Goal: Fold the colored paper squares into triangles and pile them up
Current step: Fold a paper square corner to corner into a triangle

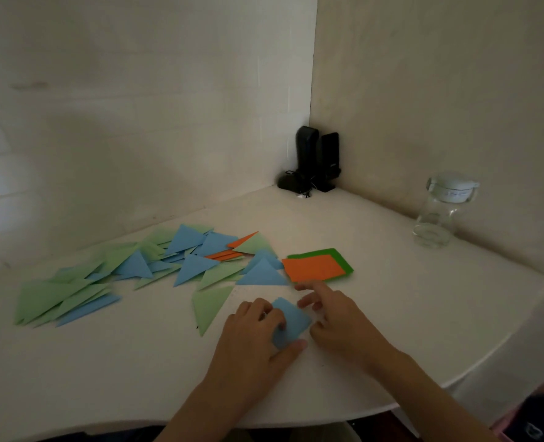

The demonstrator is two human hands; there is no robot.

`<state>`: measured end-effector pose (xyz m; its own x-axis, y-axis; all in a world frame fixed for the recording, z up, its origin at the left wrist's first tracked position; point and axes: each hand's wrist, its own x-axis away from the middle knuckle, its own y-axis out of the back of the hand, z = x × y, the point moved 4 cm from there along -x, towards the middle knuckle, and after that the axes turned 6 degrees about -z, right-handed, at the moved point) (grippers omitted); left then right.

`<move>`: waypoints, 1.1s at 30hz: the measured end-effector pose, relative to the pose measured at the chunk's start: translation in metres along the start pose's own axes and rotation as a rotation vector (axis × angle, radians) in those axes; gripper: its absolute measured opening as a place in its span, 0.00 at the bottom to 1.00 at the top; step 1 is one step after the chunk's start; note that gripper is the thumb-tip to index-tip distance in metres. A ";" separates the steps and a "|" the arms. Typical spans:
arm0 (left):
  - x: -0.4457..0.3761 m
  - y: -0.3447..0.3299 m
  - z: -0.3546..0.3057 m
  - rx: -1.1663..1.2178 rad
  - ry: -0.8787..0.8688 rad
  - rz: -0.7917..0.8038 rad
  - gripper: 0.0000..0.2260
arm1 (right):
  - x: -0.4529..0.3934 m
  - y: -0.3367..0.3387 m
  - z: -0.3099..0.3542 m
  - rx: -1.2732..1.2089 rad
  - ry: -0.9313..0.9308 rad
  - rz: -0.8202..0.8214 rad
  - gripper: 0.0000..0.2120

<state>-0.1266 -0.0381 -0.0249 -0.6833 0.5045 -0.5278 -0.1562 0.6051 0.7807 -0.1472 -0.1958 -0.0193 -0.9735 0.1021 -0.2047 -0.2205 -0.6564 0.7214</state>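
A blue paper square [291, 320] lies on the white table [392, 282] between my hands. My left hand [254, 336] holds its left side, fingers on top and thumb at its lower corner. My right hand [334, 317] touches the paper's right edge, index finger stretched toward the stack. A stack of unfolded squares, orange on top [312, 267] and dark green beneath [342, 258], sits just beyond. Several folded green and blue triangles [143, 266], with a few orange ones [229, 252], spread to the left.
A clear glass jar with a white lid [439, 212] stands at the right near the wall. Two black speakers with a cable [315, 161] fill the far corner. The table's curved front edge runs close below my forearms.
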 end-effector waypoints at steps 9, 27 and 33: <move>-0.002 0.001 0.013 0.047 -0.061 -0.026 0.07 | -0.003 -0.009 0.018 -0.050 0.193 -0.080 0.17; -0.007 0.007 0.055 0.098 0.096 -0.087 0.13 | -0.012 -0.024 0.005 0.103 0.100 -0.179 0.16; -0.012 0.002 0.051 0.009 0.103 -0.124 0.17 | -0.013 -0.027 0.003 0.104 0.045 -0.217 0.17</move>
<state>-0.0822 -0.0114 -0.0336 -0.7290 0.3597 -0.5823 -0.2382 0.6643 0.7085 -0.1285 -0.1774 -0.0337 -0.8996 0.1968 -0.3899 -0.4312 -0.5421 0.7212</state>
